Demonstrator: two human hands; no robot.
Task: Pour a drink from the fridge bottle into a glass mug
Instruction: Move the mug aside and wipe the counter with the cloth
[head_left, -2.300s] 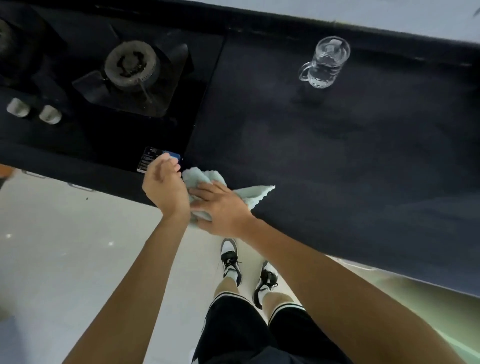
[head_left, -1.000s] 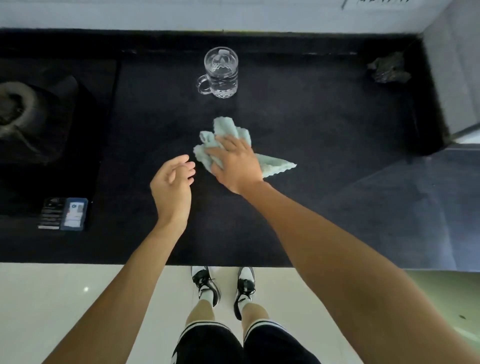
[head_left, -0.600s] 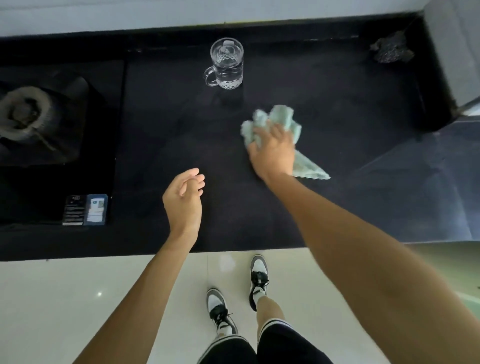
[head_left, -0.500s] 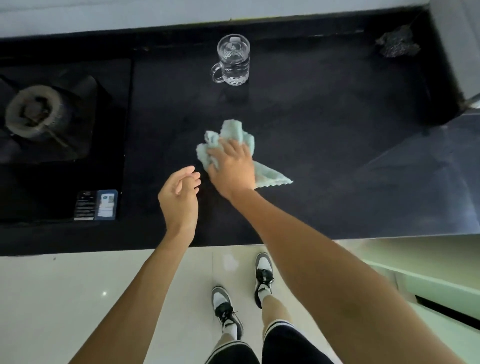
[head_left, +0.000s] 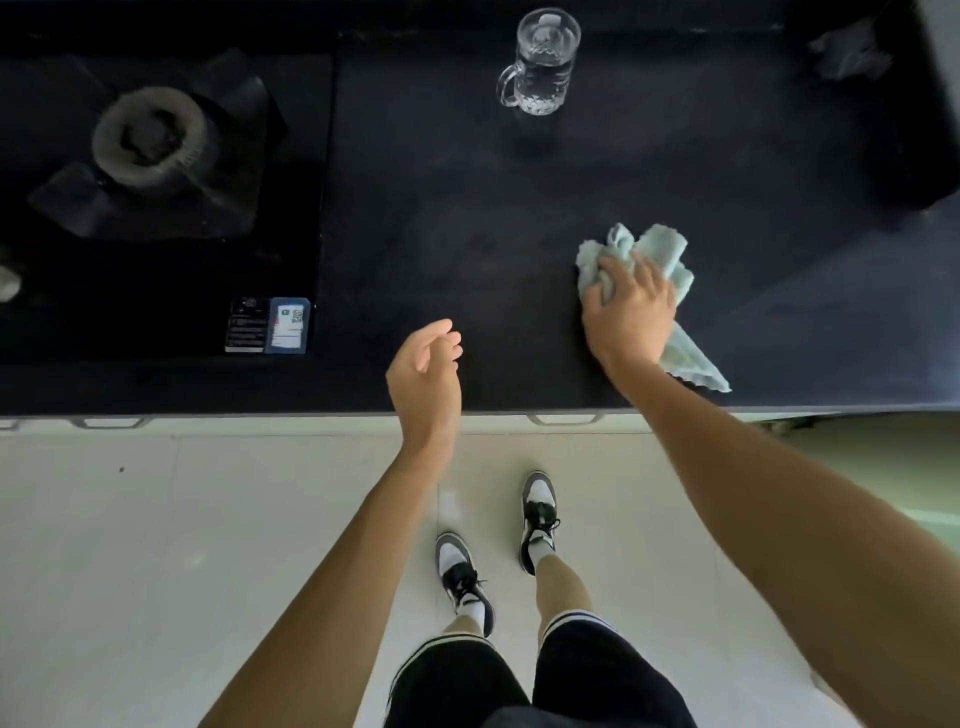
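Observation:
A clear glass mug (head_left: 543, 65) with its handle to the left stands upright at the back of the black counter (head_left: 467, 249). My right hand (head_left: 628, 317) presses a crumpled pale green cloth (head_left: 649, 260) onto the counter, right of centre, fingers curled into the fabric. My left hand (head_left: 423, 382) hovers over the counter's front edge with loosely curled fingers, holding nothing. No bottle is in view.
A gas hob with a burner (head_left: 148, 140) fills the counter's left part, with a label sticker (head_left: 267, 325) at its front corner. A dark crumpled object (head_left: 849, 52) lies at the back right. Pale floor tiles and my shoes are below.
My right hand has slid the cloth to the right across the counter from near the middle. My left hand has stayed near the front edge, empty.

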